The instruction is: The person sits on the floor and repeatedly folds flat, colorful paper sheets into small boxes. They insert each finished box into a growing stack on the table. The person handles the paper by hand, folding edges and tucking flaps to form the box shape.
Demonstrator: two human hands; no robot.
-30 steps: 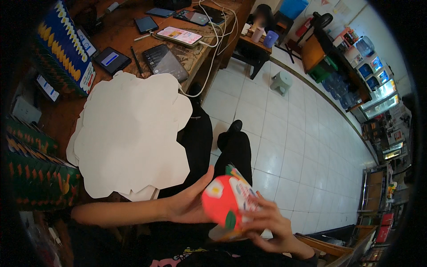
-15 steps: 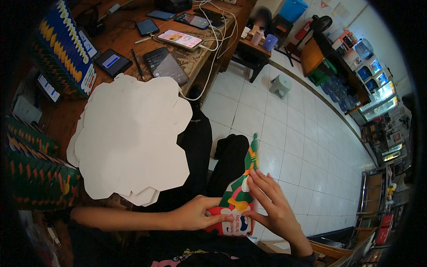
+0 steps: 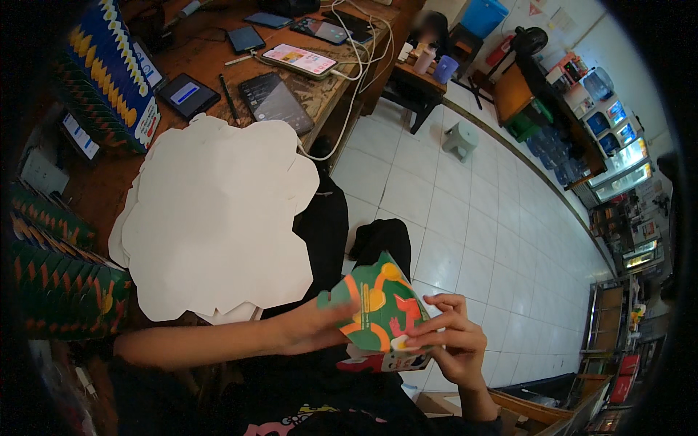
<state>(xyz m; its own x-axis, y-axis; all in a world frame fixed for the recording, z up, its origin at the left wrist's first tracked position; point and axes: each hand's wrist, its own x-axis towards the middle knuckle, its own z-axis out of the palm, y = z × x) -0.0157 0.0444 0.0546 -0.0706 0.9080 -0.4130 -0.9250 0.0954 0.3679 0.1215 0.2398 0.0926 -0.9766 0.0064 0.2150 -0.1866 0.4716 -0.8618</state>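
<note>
A printed cardboard box blank [image 3: 379, 314], green, orange and red, is held over my lap in both hands. My left hand [image 3: 314, 328] grips its left edge, thumb on a side flap. My right hand [image 3: 452, 341] pinches its lower right side with the fingertips on the printed face. A stack of flat white die-cut blanks [image 3: 214, 218] lies on the wooden table [image 3: 218, 80] just left of my hands.
Several phones [image 3: 299, 59] and a dark tablet [image 3: 275, 100] lie on the table with white cables. Stacks of folded printed boxes [image 3: 62, 291] stand at the left, a blue box [image 3: 109, 76] behind. White tiled floor [image 3: 494, 218] lies to the right, with a small stool [image 3: 462, 139].
The box piece has turned in my hands: first its red face showed, then it stood on edge, now its green and orange face lies toward me. Both hands kept hold.
</note>
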